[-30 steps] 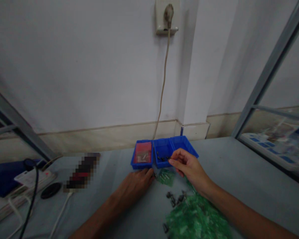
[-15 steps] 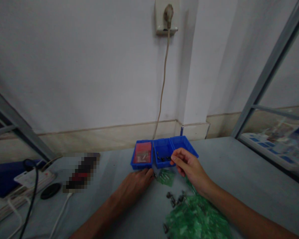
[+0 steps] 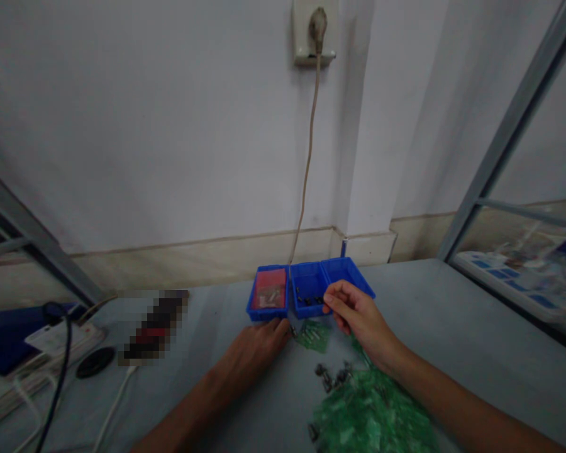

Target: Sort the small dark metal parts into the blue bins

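Observation:
My left hand (image 3: 268, 340) rests on the table with its fingers curled together, just left of a small green packet (image 3: 314, 336); what its fingers hold is too small to name. My right hand (image 3: 351, 308) is closed in a pinch over the near edge of the middle blue tray (image 3: 306, 277), and anything between the fingertips is hidden. Small dark parts lie in that tray. A left blue tray (image 3: 268, 314) holds a pink bag (image 3: 271, 280) with a clear packet on it. Below my right forearm lies a heap of green packets (image 3: 372, 415), with loose metal parts (image 3: 327, 377) beside it.
A third blue tray (image 3: 344, 274) stands at the right of the row. On the left are a blurred-out device (image 3: 155, 327) with a white cable, a black round object (image 3: 95, 363) and a power strip (image 3: 9, 393). Metal frame bars (image 3: 509, 132) rise at both sides.

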Demonstrator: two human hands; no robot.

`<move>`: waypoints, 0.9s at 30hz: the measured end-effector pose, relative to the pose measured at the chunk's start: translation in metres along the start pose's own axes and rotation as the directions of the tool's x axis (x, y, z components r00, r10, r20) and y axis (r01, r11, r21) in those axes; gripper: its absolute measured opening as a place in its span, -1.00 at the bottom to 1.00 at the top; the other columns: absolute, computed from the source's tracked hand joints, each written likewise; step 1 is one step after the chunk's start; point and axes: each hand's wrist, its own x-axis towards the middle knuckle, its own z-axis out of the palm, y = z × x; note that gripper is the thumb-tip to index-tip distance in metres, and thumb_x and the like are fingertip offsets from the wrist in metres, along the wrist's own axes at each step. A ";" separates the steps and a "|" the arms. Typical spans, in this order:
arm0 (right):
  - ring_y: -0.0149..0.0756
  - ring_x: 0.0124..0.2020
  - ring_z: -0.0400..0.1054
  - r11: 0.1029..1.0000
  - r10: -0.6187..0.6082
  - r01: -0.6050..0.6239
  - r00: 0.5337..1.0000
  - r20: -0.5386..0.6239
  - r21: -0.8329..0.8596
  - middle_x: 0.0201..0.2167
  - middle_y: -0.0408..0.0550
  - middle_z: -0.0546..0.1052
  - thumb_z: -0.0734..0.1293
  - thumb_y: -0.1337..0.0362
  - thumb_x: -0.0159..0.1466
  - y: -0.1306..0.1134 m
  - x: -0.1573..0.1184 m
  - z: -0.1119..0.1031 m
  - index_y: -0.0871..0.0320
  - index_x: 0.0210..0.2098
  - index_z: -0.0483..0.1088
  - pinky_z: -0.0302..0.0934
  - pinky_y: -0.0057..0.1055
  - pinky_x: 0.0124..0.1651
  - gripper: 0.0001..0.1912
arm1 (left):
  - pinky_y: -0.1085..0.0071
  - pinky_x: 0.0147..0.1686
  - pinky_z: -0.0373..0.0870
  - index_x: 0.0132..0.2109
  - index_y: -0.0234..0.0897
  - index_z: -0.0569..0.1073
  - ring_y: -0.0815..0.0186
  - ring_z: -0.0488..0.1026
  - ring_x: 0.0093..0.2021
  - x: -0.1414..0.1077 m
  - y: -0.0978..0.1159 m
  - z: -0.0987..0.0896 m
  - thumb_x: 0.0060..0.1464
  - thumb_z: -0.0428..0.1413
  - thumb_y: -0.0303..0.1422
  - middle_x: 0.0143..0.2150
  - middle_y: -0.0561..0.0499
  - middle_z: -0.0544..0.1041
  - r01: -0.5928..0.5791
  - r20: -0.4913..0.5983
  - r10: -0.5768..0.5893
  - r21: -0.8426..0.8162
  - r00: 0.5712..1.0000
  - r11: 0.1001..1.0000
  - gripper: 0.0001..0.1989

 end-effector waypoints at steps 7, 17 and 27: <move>-0.50 -0.64 0.12 1.000 0.007 -0.007 1.000 -0.002 0.005 -0.46 -0.17 0.49 0.36 0.05 0.30 0.000 0.001 0.001 0.12 -0.27 0.36 -0.07 -0.54 -0.63 -0.74 | 0.38 -0.32 0.44 -0.02 -0.16 0.32 0.24 0.54 -0.23 -0.001 0.002 -0.003 0.44 -0.15 -0.31 -0.16 0.02 0.53 -0.005 -0.013 0.005 -0.019 1.000 1.000 -0.82; -0.50 -0.64 0.11 1.000 0.011 -0.011 1.000 -0.004 -0.003 -0.45 -0.16 0.49 0.36 0.06 0.30 0.000 0.000 0.000 0.12 -0.27 0.36 -0.07 -0.53 -0.64 -0.74 | 0.36 -0.35 0.44 -0.03 -0.17 0.31 0.22 0.55 -0.25 0.000 0.001 0.000 0.43 -0.15 -0.31 -0.19 0.04 0.53 -0.025 -0.027 0.025 0.003 0.999 1.000 -0.84; -0.51 -0.65 0.11 1.000 0.010 -0.010 1.000 -0.003 0.006 -0.47 -0.17 0.49 0.37 0.06 0.30 0.001 0.001 0.001 0.12 -0.27 0.36 -0.07 -0.54 -0.64 -0.75 | 0.37 -0.34 0.44 -0.05 -0.19 0.33 0.24 0.54 -0.24 0.000 0.003 -0.006 0.43 -0.13 -0.33 -0.18 0.03 0.53 -0.010 -0.007 0.010 -0.009 1.000 1.000 -0.84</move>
